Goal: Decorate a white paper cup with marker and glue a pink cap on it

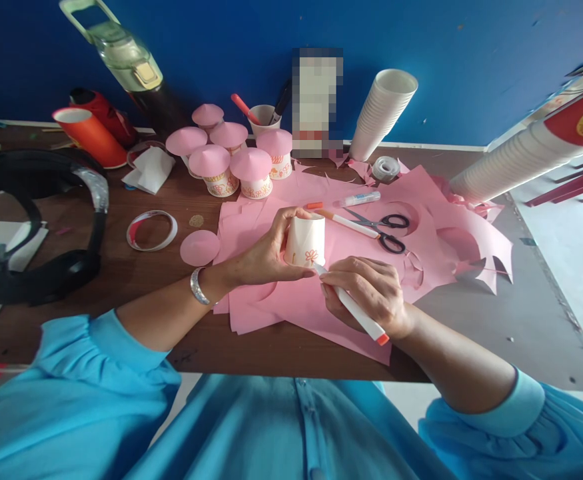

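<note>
My left hand is wrapped round a white paper cup, held upside down over the pink paper sheets. An orange flower and a small stem are drawn near the cup's rim. Pinched in my right hand is a white marker pen with an orange end, its tip at the cup by the flower. Just beyond the cup lie a second orange-and-white marker, its orange cap, black-handled scissors and a glue stick or tube.
Several decorated cups with pink cone tops stand at the back left. Around them are a loose pink cone, a tape roll, a bottle and a black headset-like frame. Cup stacks and a small tape roll stand right.
</note>
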`<action>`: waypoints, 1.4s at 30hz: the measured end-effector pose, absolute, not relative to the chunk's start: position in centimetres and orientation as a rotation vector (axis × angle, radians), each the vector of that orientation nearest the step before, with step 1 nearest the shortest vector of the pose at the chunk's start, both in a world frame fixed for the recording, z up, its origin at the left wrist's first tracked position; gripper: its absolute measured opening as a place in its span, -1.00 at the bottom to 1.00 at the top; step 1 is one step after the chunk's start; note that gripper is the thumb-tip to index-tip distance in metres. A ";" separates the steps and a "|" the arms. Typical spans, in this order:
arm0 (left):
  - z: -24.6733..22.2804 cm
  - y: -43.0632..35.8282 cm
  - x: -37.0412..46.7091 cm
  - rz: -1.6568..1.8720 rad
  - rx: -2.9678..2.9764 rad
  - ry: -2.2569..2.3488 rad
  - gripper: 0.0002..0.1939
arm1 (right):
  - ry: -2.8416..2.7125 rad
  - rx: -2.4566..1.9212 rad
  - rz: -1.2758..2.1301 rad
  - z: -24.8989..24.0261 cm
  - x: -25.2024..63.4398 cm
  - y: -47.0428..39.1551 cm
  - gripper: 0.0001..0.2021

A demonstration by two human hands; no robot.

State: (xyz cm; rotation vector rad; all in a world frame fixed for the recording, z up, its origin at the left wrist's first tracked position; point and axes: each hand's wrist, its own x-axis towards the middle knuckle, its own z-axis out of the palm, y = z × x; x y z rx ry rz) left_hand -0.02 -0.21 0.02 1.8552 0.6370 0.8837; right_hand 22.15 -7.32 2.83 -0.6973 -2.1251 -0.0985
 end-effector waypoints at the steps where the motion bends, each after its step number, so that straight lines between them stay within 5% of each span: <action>1: 0.0 -0.3 0.0 0.884 1.853 0.634 -0.13 | -2.125 -0.699 -0.096 2.8 22.1 -7.3 -0.81; 21: 0.1 0.5 -0.2 0.838 1.398 0.530 0.07 | -1.945 -0.899 0.097 2.3 23.1 -6.7 -0.66; 32: 1.0 -0.1 -0.4 0.756 1.612 0.696 0.30 | -2.059 -0.797 0.013 2.6 22.8 -6.8 -0.72; 42: 0.8 -0.2 -0.5 0.774 1.811 0.768 0.26 | -2.028 -0.675 0.019 3.2 22.6 -6.9 -0.83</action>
